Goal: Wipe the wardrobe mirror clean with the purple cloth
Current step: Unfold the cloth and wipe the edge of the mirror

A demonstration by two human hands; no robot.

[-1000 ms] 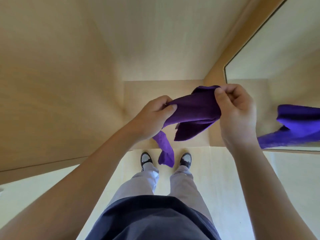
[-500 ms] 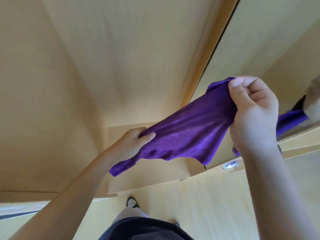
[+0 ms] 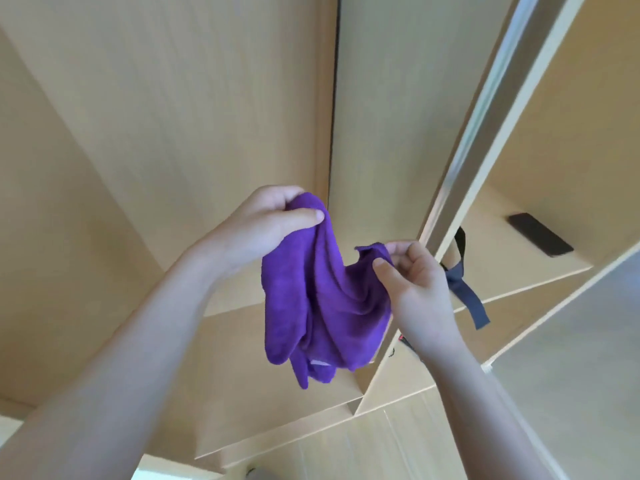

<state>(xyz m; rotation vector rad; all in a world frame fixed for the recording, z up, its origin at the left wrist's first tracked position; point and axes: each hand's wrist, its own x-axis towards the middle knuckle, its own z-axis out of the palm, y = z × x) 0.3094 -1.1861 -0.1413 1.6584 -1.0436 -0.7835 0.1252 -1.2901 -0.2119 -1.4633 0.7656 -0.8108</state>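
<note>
The purple cloth [image 3: 322,306] hangs bunched in folds between my two hands, in front of the wardrobe. My left hand [image 3: 263,230] grips its upper left part, thumb pressed over the fabric. My right hand [image 3: 415,282] pinches a corner of the cloth between thumb and fingers, lower and to the right. Behind the hands, right of a dark vertical seam, stands the wardrobe mirror [image 3: 398,116]; it reflects pale wood. Neither the cloth nor a hand touches the mirror.
Pale wood wardrobe panels [image 3: 173,116] fill the left and centre. A silver door edge [image 3: 485,109] runs diagonally at the right. Beyond it an open shelf [image 3: 502,258] holds a flat black object [image 3: 540,239], and a dark strap [image 3: 464,292] hangs near my right hand.
My hands have come closer together, so the cloth, stretched flat before, now hangs slack and bunched. The view has swung up and right, showing the open shelf; my legs have left the view.
</note>
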